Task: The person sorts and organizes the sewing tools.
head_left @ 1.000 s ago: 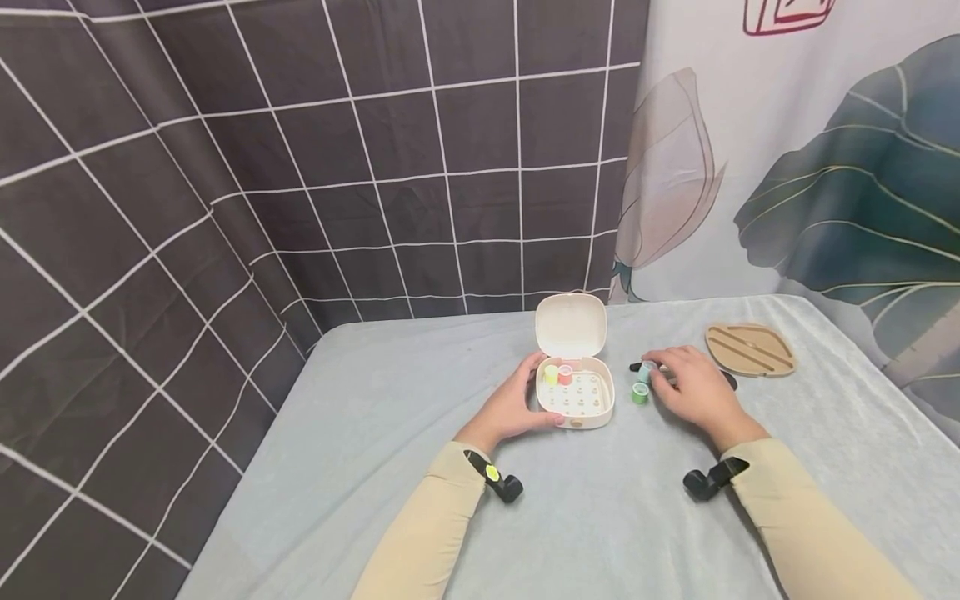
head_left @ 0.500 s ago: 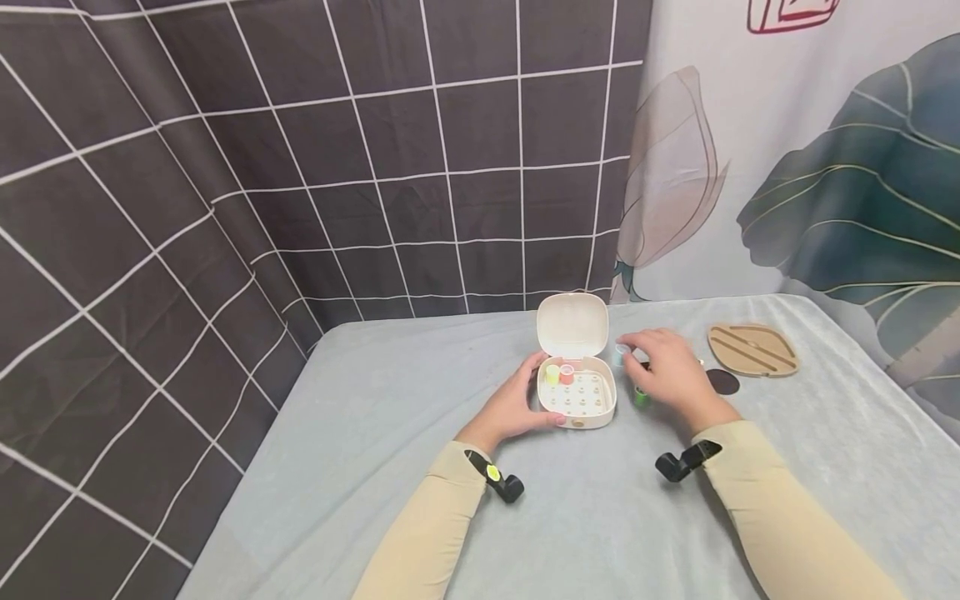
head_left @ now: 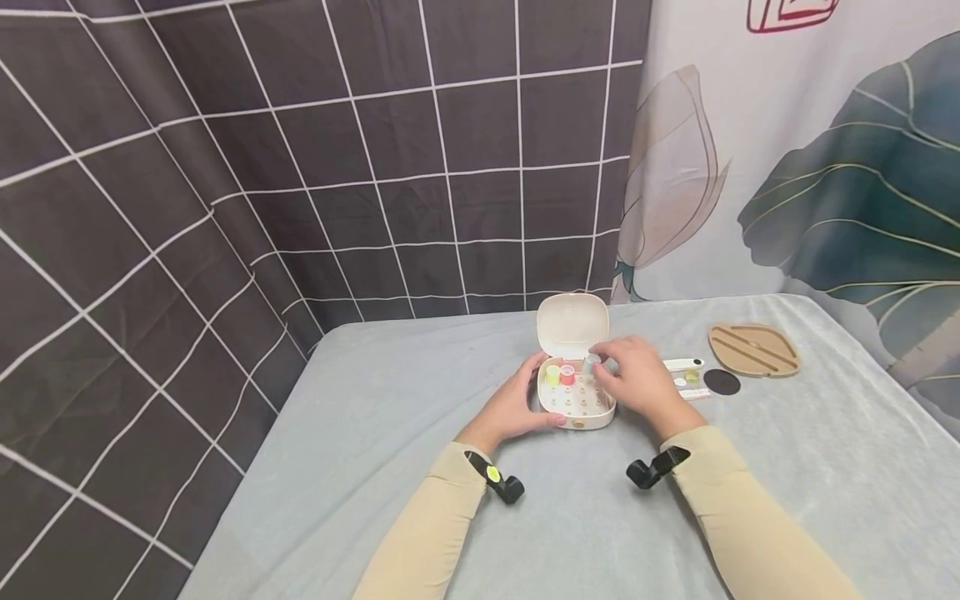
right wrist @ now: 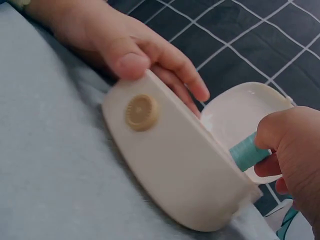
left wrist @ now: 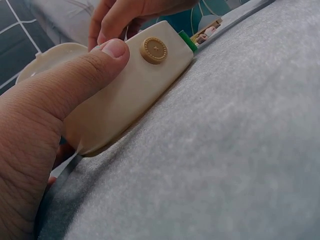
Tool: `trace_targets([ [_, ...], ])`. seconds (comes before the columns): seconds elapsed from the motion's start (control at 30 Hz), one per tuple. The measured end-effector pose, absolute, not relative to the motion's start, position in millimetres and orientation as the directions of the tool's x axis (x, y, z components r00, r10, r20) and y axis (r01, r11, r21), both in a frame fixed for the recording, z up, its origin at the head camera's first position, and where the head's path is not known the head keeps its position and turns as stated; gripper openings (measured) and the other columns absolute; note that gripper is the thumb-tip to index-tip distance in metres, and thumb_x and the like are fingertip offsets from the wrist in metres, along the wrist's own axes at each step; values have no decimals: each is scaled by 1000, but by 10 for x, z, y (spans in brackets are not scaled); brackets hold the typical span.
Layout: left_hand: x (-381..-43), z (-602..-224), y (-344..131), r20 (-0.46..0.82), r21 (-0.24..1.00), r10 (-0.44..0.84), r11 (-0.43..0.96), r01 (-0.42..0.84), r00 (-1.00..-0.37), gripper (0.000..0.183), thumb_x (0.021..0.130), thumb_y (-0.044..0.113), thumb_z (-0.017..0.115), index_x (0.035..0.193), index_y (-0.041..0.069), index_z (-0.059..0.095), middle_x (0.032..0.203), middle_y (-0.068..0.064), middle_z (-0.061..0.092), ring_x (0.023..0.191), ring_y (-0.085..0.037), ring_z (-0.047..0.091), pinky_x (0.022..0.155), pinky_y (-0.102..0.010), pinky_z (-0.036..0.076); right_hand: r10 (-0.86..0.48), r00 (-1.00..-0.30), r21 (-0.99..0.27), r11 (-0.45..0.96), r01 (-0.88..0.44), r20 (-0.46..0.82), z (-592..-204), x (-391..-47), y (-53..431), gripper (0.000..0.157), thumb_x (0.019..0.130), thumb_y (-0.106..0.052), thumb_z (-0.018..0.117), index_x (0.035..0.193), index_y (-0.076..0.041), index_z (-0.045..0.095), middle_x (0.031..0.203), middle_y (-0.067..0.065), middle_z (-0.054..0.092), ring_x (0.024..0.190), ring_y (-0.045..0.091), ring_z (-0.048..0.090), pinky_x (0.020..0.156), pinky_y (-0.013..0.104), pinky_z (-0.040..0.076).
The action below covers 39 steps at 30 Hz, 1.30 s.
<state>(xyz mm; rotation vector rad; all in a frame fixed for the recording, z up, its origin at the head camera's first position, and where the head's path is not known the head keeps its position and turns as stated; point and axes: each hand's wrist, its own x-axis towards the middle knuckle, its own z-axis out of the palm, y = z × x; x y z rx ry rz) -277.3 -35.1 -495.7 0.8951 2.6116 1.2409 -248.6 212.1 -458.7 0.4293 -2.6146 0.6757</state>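
Note:
A small cream sewing box (head_left: 587, 422) stands on the cloth-covered table with its lid (head_left: 573, 323) raised at the back. My left hand (head_left: 510, 408) grips its left side, the thumb over the front edge beside a round tan button (left wrist: 154, 50). Inside, a yellow thread spool (head_left: 552, 375) and a red thread spool (head_left: 567, 375) stand side by side at the back left on a pegged base. My right hand (head_left: 637, 379) pinches a teal thread spool (right wrist: 249, 151) between thumb and fingers, over the box's back right corner. A green spool (left wrist: 188, 41) peeks out beyond the box.
Right of the box lie a white slim item (head_left: 683, 364), a small yellow-green piece (head_left: 692, 377) and a black disc (head_left: 722, 382). Behind them rests a tan grooved board (head_left: 753, 350). A dark grid-patterned cloth (head_left: 480, 208) hangs behind the table.
My right hand has carried the teal spool leftward from the table to above the box, uncovering small items on the right. My left hand keeps its hold on the box.

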Motion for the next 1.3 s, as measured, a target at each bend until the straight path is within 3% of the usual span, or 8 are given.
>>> trace_targets([
  [0.27,-2778,-4985,-350,178,732,568,469,493,-804,112,72,45,90,160,21,24,156,1,43,142,-13,41,118,-38,34,-167,-891,-377,862,-340,422,-4609,-2450,2042,27,91,-20,67,111,-3,72,98,10,72,104,37,59,94,57,44],
  [0.47,-2782,-4983,-357,191,728,571,462,506,-798,112,73,43,90,159,19,24,157,0,43,143,-14,41,118,-37,34,-183,-901,-328,887,-324,393,-4611,-2467,2012,27,91,-23,70,111,-5,74,106,13,74,106,39,59,97,58,43],
  [0.7,-2782,-4987,-362,181,730,572,467,499,-800,112,73,44,90,160,19,23,158,0,41,144,-14,39,119,-38,33,-215,-896,-260,907,-330,389,-4634,-2500,1974,27,88,-23,72,107,-5,75,100,12,74,105,39,60,96,57,44],
  [0.97,-2796,-4993,-354,179,725,570,474,499,-802,112,73,44,90,160,19,24,157,1,42,143,-12,40,118,-37,34,-204,-914,-265,914,-306,350,-4625,-2504,1925,27,88,-23,72,107,-4,75,101,13,75,105,38,60,98,58,43],
  [1.3,-2802,-4986,-352,177,719,570,482,501,-802,111,73,43,90,160,19,25,157,1,41,143,-12,39,118,-37,34,-161,-935,-281,925,-254,317,-4611,-2505,1864,24,88,-21,72,106,-5,74,83,4,72,98,38,61,89,56,45],
])
